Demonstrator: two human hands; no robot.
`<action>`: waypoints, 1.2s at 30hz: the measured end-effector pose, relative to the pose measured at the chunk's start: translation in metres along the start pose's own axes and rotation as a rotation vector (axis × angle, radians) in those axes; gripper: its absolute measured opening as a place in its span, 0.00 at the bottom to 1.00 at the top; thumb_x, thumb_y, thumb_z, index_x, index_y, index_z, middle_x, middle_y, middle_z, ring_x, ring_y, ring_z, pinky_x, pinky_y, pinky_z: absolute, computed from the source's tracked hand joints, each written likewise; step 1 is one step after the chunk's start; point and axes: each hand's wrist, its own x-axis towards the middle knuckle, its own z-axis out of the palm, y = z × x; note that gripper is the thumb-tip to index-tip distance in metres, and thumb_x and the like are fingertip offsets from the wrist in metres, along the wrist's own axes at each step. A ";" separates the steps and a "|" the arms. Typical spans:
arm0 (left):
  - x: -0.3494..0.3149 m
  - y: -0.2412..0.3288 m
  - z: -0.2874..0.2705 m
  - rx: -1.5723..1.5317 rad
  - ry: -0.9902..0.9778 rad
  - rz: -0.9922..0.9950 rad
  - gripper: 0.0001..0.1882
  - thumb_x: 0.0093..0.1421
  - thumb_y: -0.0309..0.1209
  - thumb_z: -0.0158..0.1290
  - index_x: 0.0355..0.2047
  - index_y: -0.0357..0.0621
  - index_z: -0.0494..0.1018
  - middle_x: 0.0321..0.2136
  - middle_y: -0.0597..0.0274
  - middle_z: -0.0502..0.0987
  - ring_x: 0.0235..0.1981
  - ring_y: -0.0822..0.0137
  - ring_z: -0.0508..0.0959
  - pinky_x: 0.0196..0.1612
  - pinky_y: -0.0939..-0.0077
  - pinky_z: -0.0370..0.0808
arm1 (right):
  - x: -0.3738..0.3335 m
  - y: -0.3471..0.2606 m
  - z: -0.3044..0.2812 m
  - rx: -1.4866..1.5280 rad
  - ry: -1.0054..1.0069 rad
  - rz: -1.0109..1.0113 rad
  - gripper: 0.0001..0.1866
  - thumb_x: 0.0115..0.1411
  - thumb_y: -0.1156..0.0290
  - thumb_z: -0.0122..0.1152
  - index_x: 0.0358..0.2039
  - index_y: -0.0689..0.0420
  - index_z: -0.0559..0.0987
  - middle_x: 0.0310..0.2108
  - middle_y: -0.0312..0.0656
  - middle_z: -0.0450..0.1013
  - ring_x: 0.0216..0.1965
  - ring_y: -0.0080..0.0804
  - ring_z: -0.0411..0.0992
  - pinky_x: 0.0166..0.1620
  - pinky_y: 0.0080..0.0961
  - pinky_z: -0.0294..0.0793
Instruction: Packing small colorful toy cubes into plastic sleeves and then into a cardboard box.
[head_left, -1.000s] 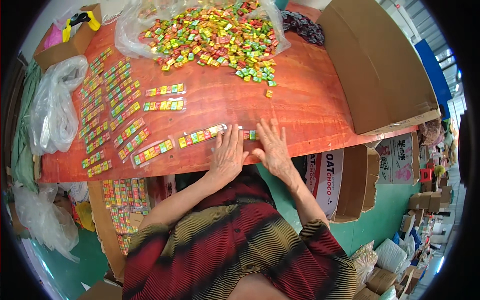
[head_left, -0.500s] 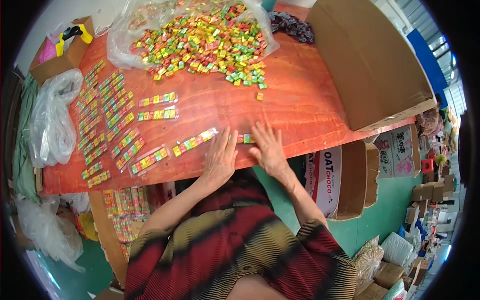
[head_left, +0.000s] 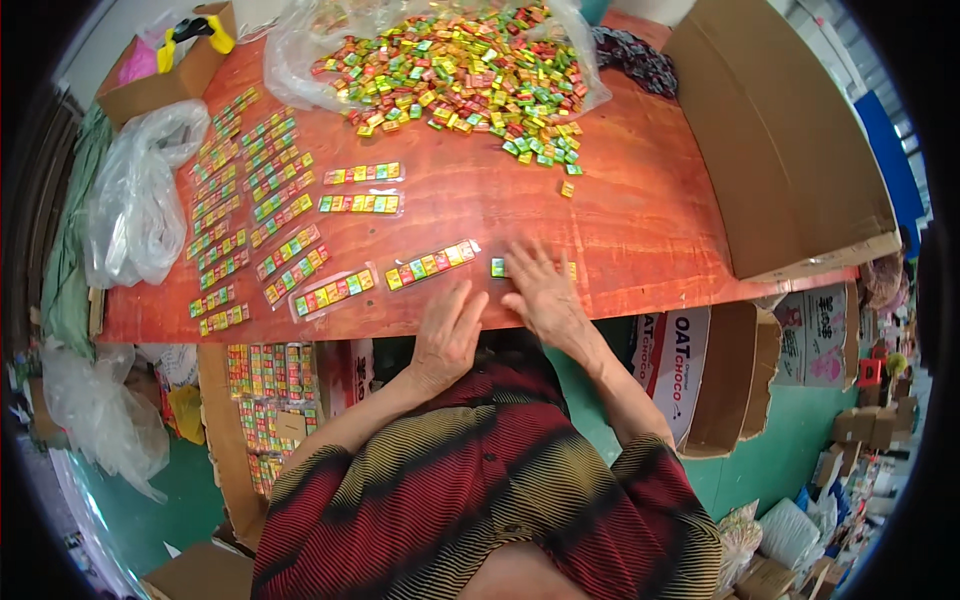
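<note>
My right hand (head_left: 548, 300) is spread flat, palm down, over a short row of small wrapped sweets (head_left: 498, 268). Pieces show on both sides of its fingers, and the middle of the row is hidden. At the table's near edge is my left hand (head_left: 450, 335), its fingers stretched out and nothing visible in it. Left of the hands lies a clear strip pack of coloured sweets (head_left: 432, 264), with another strip pack (head_left: 335, 292) beside it. One loose sweet (head_left: 567, 188) lies beyond my right hand.
A large heap of sweets (head_left: 450, 80) spills from a clear plastic bag at the far side of the red table (head_left: 640, 210). Many strip packs (head_left: 285, 205) lie in rows at left. A tall cardboard box (head_left: 790, 140) stands at right; an open carton (head_left: 225, 430) below holds packs.
My left hand has drawn back from the row of sweets toward the table's near edge. My right hand has come over the row. The whole view has shifted, with the table appearing further right.
</note>
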 end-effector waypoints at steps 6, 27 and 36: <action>-0.004 0.011 -0.004 -0.148 0.004 -0.005 0.16 0.48 0.24 0.50 0.40 0.35 0.67 0.37 0.49 0.69 0.37 0.54 0.71 0.40 0.67 0.70 | 0.009 0.039 0.004 -0.002 0.208 0.138 0.08 0.48 0.73 0.54 0.30 0.58 0.72 0.31 0.42 0.68 0.35 0.44 0.64 0.40 0.38 0.61; -0.018 0.016 -0.027 -1.336 0.058 -1.177 0.21 0.59 0.38 0.44 0.47 0.37 0.59 0.34 0.57 0.68 0.30 0.68 0.73 0.33 0.80 0.71 | 0.113 -0.018 -0.007 0.434 -0.246 -0.080 0.08 0.50 0.70 0.52 0.27 0.63 0.72 0.27 0.52 0.70 0.32 0.49 0.68 0.34 0.37 0.67; -0.035 0.017 -0.009 -1.578 0.201 -1.405 0.24 0.56 0.47 0.46 0.43 0.39 0.58 0.42 0.45 0.64 0.44 0.57 0.68 0.46 0.65 0.66 | 0.086 -0.025 0.022 0.375 -0.069 -0.132 0.08 0.50 0.68 0.52 0.28 0.60 0.70 0.24 0.52 0.70 0.29 0.50 0.69 0.32 0.40 0.67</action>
